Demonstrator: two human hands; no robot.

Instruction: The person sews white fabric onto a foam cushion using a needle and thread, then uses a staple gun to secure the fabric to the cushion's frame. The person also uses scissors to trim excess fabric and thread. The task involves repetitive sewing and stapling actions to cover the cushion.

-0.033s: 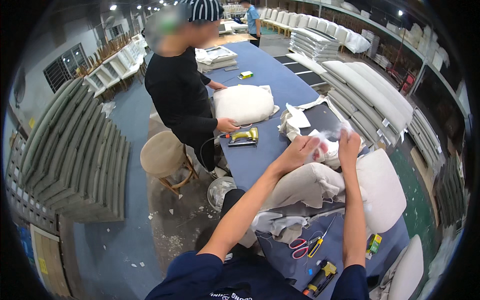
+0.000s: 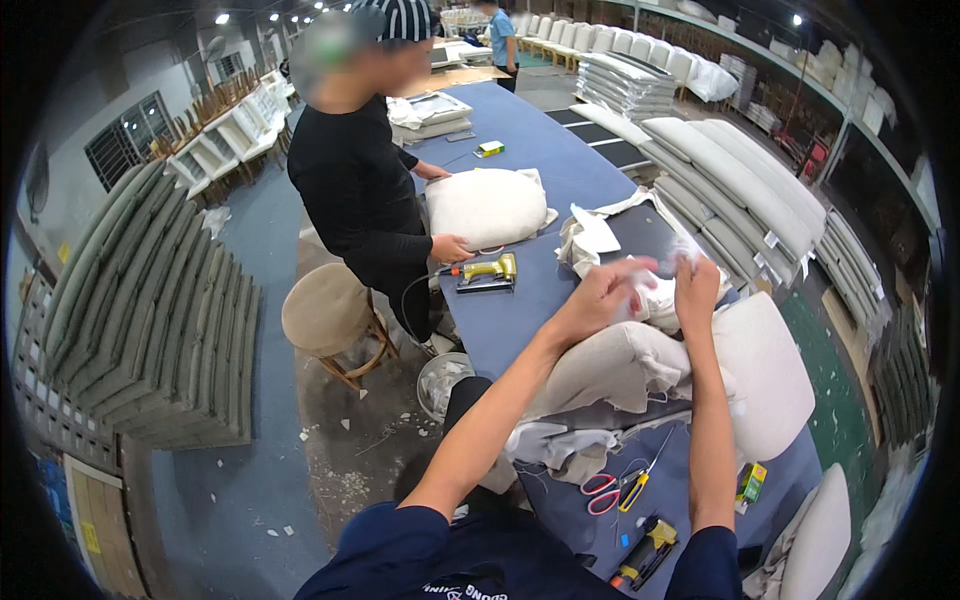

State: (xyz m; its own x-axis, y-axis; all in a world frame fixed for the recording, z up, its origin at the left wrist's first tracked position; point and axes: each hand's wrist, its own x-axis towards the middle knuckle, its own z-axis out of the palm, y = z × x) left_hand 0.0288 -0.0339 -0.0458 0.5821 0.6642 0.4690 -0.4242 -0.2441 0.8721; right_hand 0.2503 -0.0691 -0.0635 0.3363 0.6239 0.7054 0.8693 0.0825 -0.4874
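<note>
My right hand (image 2: 697, 285) is closed on a tuft of white fluffy fibre (image 2: 683, 248). Close by, my left hand (image 2: 600, 298) has its index finger stretched out, and wispy white fluff lies against its palm and other fingers; motion smears the detail. Both hands are raised over a beige padded cushion (image 2: 610, 368) with loose fabric edges. A crumpled white cloth piece (image 2: 655, 305) shows behind them. Beneath my right forearm, a second pale cushion (image 2: 768, 375) rests at the table's right edge.
Red-handled scissors (image 2: 601, 494), a yellow-handled tool (image 2: 634, 490) and a staple gun (image 2: 648, 550) lie on the blue table (image 2: 500, 345). At the left, a co-worker in black (image 2: 355, 190) holds a white cushion (image 2: 487, 208) beside another staple gun (image 2: 487, 272). A stool (image 2: 325, 310) and a bucket (image 2: 440, 385) stand on the floor.
My left hand's fingers have loosened and stretched toward the right, where they were curled before. The fluff at my right hand has shifted slightly. The cushions have stayed in place.
</note>
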